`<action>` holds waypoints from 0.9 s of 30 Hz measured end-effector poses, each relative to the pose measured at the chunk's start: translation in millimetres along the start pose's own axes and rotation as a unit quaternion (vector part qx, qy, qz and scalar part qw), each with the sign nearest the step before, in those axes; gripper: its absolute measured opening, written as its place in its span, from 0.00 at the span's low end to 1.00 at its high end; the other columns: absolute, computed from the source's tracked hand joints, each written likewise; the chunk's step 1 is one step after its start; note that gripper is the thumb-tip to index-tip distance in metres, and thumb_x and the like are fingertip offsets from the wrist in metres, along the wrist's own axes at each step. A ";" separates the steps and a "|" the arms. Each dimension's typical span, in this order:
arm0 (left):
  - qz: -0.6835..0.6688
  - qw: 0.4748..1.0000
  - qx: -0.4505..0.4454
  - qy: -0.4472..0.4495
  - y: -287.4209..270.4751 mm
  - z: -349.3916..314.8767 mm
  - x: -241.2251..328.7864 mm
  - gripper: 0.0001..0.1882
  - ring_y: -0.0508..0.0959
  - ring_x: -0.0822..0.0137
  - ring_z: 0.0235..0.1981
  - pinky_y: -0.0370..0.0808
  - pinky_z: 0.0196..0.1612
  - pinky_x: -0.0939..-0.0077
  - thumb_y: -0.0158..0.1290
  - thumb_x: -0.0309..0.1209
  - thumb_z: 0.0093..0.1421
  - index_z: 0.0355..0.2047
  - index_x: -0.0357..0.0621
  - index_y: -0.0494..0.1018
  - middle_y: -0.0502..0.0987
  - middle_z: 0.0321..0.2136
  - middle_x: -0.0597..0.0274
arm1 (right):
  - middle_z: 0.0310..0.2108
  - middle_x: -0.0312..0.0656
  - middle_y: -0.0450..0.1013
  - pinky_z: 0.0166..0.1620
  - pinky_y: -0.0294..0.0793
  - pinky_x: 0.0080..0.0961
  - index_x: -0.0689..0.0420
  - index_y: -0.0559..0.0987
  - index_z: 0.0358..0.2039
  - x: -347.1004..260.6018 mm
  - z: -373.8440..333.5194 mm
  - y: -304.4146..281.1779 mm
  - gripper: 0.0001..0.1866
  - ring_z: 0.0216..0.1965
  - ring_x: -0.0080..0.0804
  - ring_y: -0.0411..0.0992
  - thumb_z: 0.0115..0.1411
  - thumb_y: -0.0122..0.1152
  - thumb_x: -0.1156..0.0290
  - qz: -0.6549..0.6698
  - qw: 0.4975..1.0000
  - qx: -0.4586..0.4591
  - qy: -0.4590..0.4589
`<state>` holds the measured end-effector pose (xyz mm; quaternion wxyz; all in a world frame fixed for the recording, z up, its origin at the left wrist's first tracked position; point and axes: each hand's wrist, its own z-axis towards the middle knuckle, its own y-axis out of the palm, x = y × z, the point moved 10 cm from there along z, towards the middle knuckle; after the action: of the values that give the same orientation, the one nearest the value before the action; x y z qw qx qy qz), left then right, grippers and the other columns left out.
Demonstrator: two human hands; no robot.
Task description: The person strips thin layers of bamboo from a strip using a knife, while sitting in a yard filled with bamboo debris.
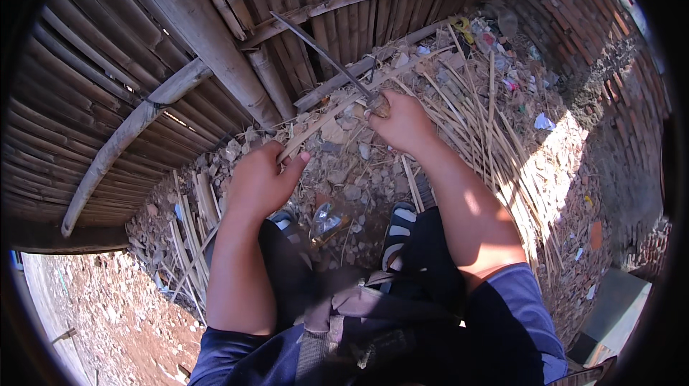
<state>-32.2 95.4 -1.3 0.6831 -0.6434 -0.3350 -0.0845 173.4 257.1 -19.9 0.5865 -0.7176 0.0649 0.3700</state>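
Note:
My left hand [257,179] is closed around the near end of a pale split-bamboo strip [321,122], its thumb pointing up and to the right. The strip slants away to the upper right. In my right hand [403,124] is the wooden handle of a long, narrow-bladed knife [319,50], its dark blade pointing to the far left. Close to the handle the blade crosses the strip; whether the edge touches it I cannot tell. Part of the handle is hidden by my fingers.
Many split-bamboo strips [502,163] lie heaped to my right, with a smaller bundle [188,242] at my left. A bamboo wall [93,77] with a thick pole [208,34] rises ahead. Brickwork [574,20] stands right. A clear plastic bag [329,221] lies between my sandals [397,235].

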 end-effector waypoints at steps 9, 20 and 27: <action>0.001 1.000 -0.011 -0.001 -4.0 -1.4 -1.3 0.27 0.81 0.46 0.26 0.75 0.33 0.56 0.64 0.53 0.59 0.34 0.35 0.78 0.78 0.21 0.47 | 0.37 0.54 0.81 0.47 0.79 0.45 0.59 0.81 0.48 -0.3 6.5 10.5 0.23 0.42 0.54 0.80 0.55 0.70 0.60 -0.038 0.997 -0.037 -0.056; -0.019 0.999 -0.040 -0.028 7.0 -2.6 -9.3 0.27 0.83 0.43 0.30 0.77 0.37 0.53 0.63 0.54 0.60 0.31 0.36 0.79 0.79 0.23 0.45 | 0.36 0.52 0.81 0.48 0.78 0.49 0.55 0.82 0.45 -40.3 -15.9 30.7 0.20 0.45 0.53 0.80 0.54 0.69 0.60 -0.120 0.982 -0.110 -0.099; -0.034 0.998 -0.031 -0.040 1.3 5.1 -17.1 0.27 0.79 0.57 0.25 0.74 0.34 0.60 0.63 0.52 0.61 0.35 0.35 0.78 0.78 0.22 0.50 | 0.38 0.54 0.81 0.48 0.78 0.49 0.54 0.82 0.48 33.8 13.6 -20.7 0.22 0.44 0.55 0.80 0.55 0.68 0.58 0.011 1.000 0.026 0.015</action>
<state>-46.3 95.0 -12.3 0.6457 -0.6555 -0.3805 -0.0922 202.4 287.0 -24.4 0.5997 -0.7069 0.0905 0.3640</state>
